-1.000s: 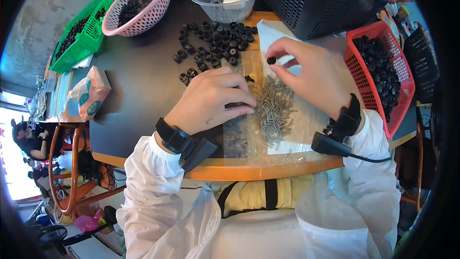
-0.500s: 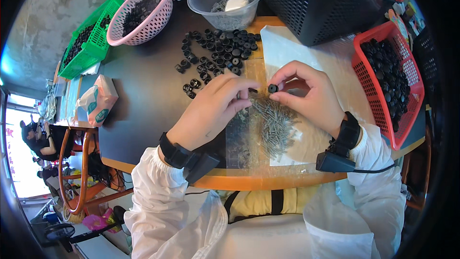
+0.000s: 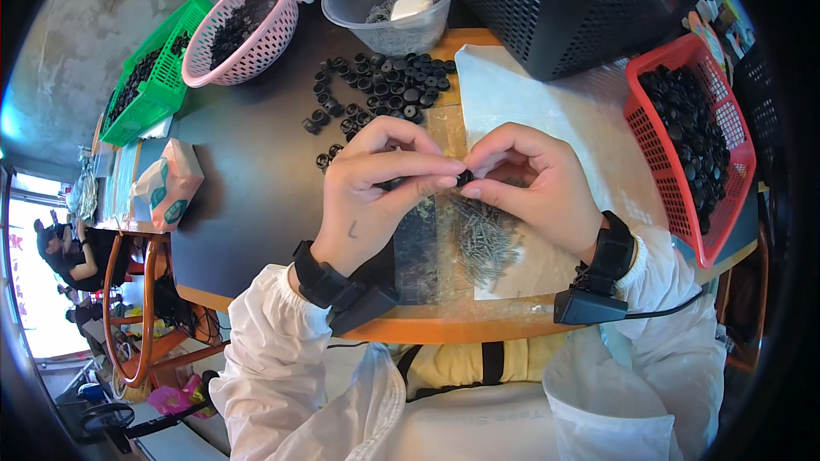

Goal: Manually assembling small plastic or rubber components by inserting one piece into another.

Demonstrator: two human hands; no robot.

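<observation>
My right hand point(image 3: 540, 172) pinches a small round black part point(image 3: 464, 177) between thumb and fingertips, above the table's middle. The fingertips of my left hand point(image 3: 363, 192) are closed and meet the same part from the left; anything else between them is hidden. Below the hands lies a heap of thin grey metal pins or screws point(image 3: 485, 248) on clear plastic sheeting. Beyond my left hand, several black round caps point(image 3: 397, 85) are spread on the dark tabletop, some with their hollow side up.
A red basket point(image 3: 653, 162) of black parts stands at the right. Behind are a large black crate point(image 3: 521, 13) and a clear bowl point(image 3: 397, 34). To the left are a pink colander point(image 3: 256, 55), a green basket point(image 3: 162, 90) and a tissue pack point(image 3: 175, 179). A person point(image 3: 81, 256) sits far left.
My left hand has turned and moved in, so its fingertips now meet the black part. My right hand has shifted slightly left with that part, closing the gap between the hands.
</observation>
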